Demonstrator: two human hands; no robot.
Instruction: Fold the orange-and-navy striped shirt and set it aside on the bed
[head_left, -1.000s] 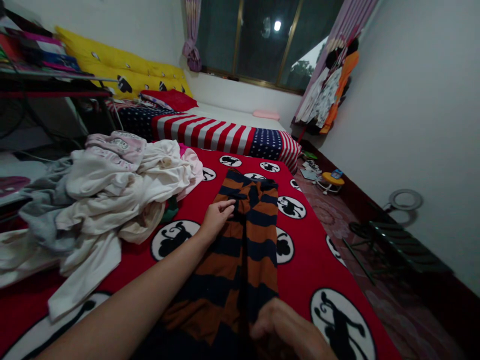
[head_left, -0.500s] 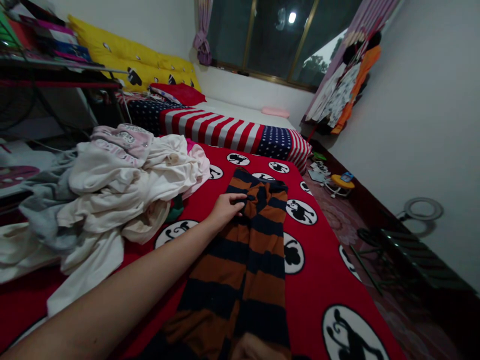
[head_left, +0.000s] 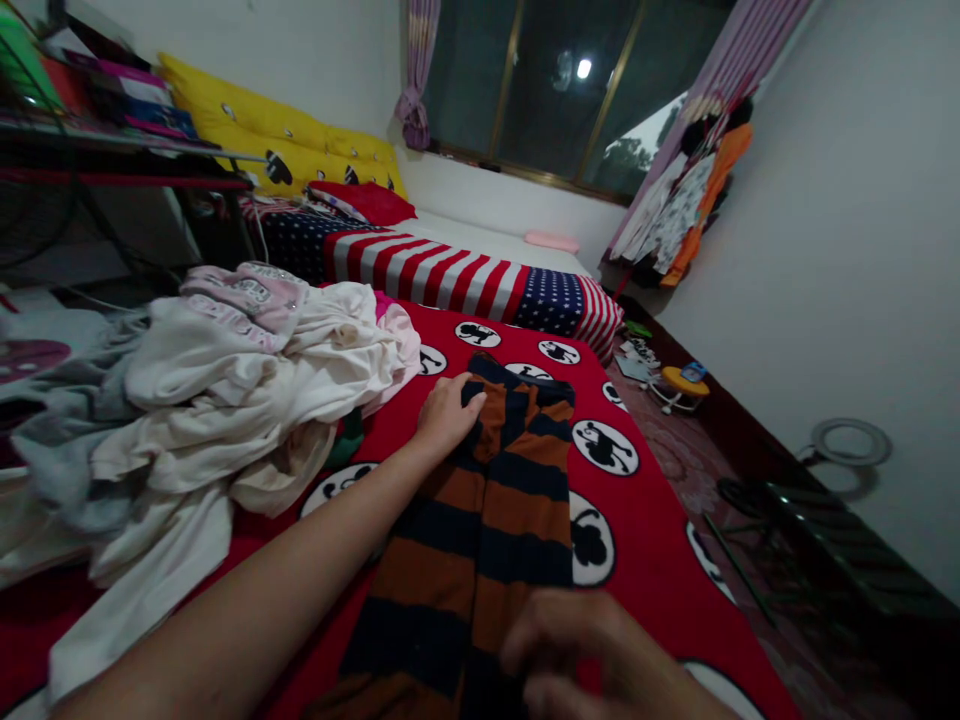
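Left fingers (head_left: 450, 400) partly cover the striped cloth (head_left: 517, 510); right hand (head_left: 577, 650) cut off

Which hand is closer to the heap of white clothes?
Left hand, just right of the heap, on the striped garment; right hand farther, above the garment's near end.

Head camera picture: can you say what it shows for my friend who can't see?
A left hand rests on the top of a navy-and-rust striped garment lying on a red bedspread with round black-and-white animal prints. A right hand is near the garment's lower part, and a heap of pale clothes lies beside it.
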